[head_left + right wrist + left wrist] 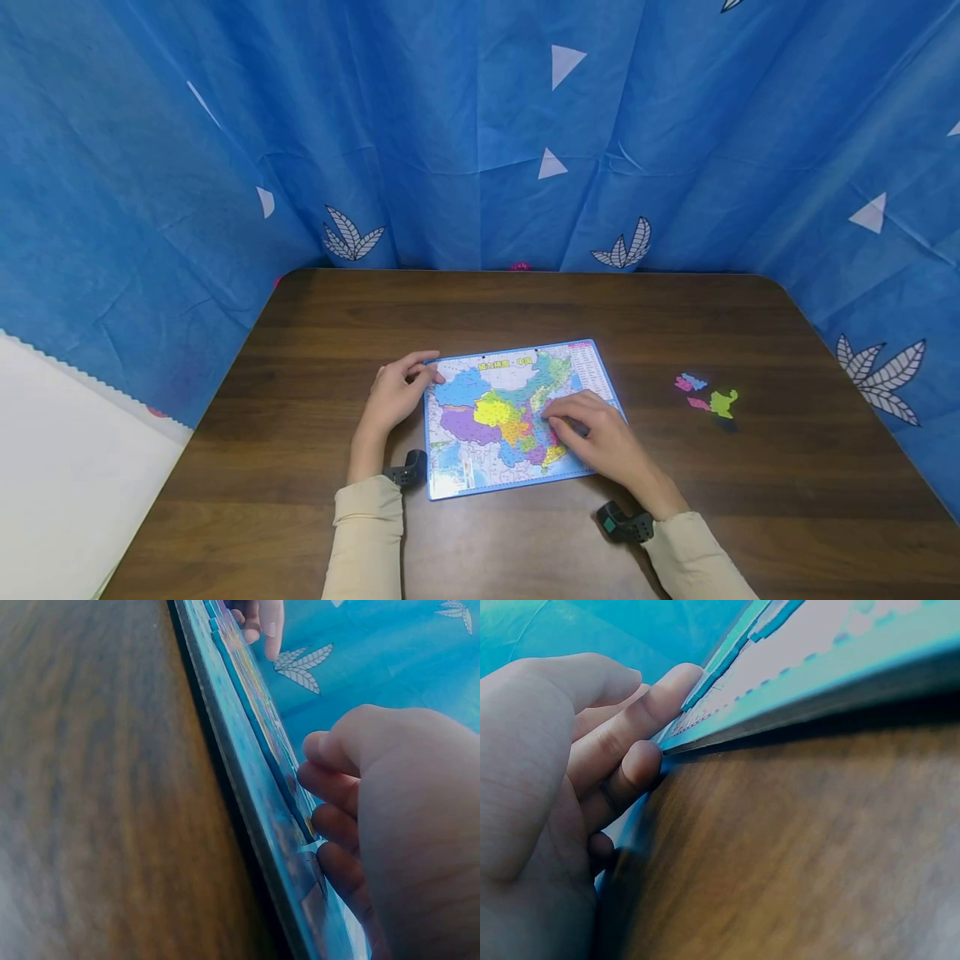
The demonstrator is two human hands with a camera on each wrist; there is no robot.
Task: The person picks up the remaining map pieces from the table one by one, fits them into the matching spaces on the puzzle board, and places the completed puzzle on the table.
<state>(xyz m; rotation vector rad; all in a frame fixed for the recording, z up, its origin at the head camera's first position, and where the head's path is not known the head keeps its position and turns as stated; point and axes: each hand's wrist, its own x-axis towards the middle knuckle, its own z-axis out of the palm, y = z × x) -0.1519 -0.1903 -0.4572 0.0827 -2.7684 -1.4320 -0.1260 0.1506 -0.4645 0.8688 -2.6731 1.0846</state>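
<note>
A map puzzle board (pixel 487 479) with a blue border and multicoloured pieces lies on the table, slightly turned. At its upper left corner my left hand (pixel 397 392) rests with loosely bent fingers. In the left wrist view, the fingertips of that left hand (pixel 607 742) touch the board's edge (pixel 780 712). Over the map's right part, my right hand (pixel 603 433) has bent fingers touching the pieces. The right wrist view shows the right hand (pixel 397 802) with thumb and fingers close to the map surface; no piece is visible between them.
Right of the board lie several loose puzzle pieces: a yellow-green piece (pixel 722 403), a blue piece (pixel 694 382) and pink pieces (pixel 698 404). The brown wooden table (pixel 300 350) ends at a blue curtain (pixel 450 125). A white surface (pixel 67 467) is at far left.
</note>
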